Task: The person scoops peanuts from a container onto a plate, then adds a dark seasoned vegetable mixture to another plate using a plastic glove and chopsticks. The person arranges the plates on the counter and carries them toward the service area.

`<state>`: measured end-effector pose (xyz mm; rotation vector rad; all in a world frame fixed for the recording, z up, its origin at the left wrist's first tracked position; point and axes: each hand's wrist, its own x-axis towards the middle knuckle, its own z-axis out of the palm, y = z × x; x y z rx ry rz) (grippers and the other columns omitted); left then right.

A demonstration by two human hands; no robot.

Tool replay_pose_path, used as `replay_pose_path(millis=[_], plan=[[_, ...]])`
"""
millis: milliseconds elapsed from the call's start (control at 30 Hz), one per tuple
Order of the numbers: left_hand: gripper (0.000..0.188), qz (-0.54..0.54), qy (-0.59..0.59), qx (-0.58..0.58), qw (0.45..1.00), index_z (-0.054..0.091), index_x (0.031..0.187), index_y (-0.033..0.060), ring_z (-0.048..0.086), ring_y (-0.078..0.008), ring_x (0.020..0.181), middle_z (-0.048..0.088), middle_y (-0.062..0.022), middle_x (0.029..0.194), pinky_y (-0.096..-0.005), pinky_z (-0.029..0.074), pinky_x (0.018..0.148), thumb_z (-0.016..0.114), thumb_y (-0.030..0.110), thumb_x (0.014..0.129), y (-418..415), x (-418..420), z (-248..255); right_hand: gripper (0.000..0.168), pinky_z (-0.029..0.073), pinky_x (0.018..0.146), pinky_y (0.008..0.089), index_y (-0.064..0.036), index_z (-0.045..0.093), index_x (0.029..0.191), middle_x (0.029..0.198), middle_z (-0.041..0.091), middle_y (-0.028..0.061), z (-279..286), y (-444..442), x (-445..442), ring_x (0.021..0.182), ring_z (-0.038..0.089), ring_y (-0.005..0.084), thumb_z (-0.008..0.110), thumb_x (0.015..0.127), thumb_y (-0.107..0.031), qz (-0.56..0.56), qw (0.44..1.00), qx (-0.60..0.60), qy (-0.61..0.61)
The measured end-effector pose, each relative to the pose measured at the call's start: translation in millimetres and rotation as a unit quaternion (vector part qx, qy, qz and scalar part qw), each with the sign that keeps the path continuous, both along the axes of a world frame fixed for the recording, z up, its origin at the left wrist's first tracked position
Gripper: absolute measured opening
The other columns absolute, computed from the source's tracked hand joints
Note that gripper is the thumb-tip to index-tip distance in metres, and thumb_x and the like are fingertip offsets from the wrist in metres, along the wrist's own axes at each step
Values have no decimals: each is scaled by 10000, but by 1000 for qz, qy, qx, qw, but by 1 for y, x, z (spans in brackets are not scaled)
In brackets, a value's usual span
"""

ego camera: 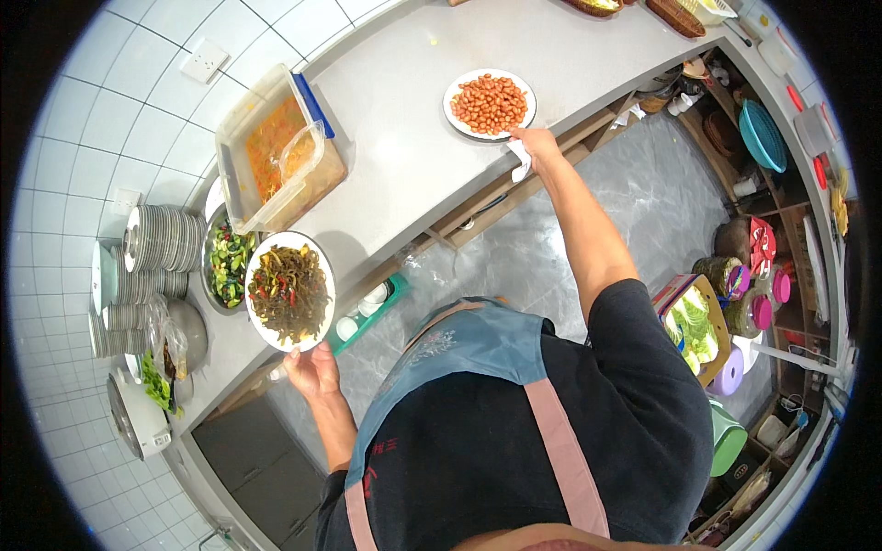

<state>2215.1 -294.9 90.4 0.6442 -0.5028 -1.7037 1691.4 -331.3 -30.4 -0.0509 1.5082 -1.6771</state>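
Note:
My left hand (313, 372) grips the near rim of a white plate heaped with dark, shredded seaweed-like food (289, 293), mixed with red and yellow pieces. This plate is beside a steel bowl of green vegetables (231, 258); whether it touches the counter cannot be told. At the counter's front edge, my right hand (537, 148) has its fingers at the rim of a white plate of reddish peanuts (489, 103). A crumpled white tissue or cloth (520, 162) hangs from that same hand. The peanut plate appears to rest on the grey counter (386, 144).
A clear plastic tub of orange liquid (279, 151) stands against the tiled wall. Stacked plates (165, 237) and a white appliance (138, 417) are at left. Below are a green crate (368, 313) and wooden shelves; jars (747, 313) and a cabbage box (696, 330) stand at right.

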Motion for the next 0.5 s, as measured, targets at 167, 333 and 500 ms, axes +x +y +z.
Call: replay_pose_path(millis=[167, 333, 500], plan=[[565, -1, 6, 7, 1000, 421, 1194, -8, 489, -261, 1085, 503, -135, 1173, -388, 417, 934, 571, 21, 650, 2, -14, 1, 133, 417, 422, 309, 21, 563, 757, 661, 579, 84, 10, 28, 11, 520, 532, 160, 567, 804, -104, 45, 998, 36, 14], [589, -13, 19, 15, 1000, 402, 1208, -12, 458, -258, 1124, 477, -132, 1205, -402, 364, 984, 566, 11, 643, -6, -22, -2, 181, 485, 520, 337, 64, 543, 871, 758, 605, 140, 12, 57, 32, 614, 593, 211, 543, 785, -95, 33, 997, -39, -56], [611, -25, 2, 20, 999, 395, 1215, -6, 432, -255, 1145, 464, -120, 1218, -403, 325, 1011, 580, 31, 635, -8, -30, 1, 207, 464, 521, 299, 36, 547, 873, 778, 591, 107, 21, 76, 48, 608, 565, 180, 563, 805, -158, 55, 997, -27, -45]])
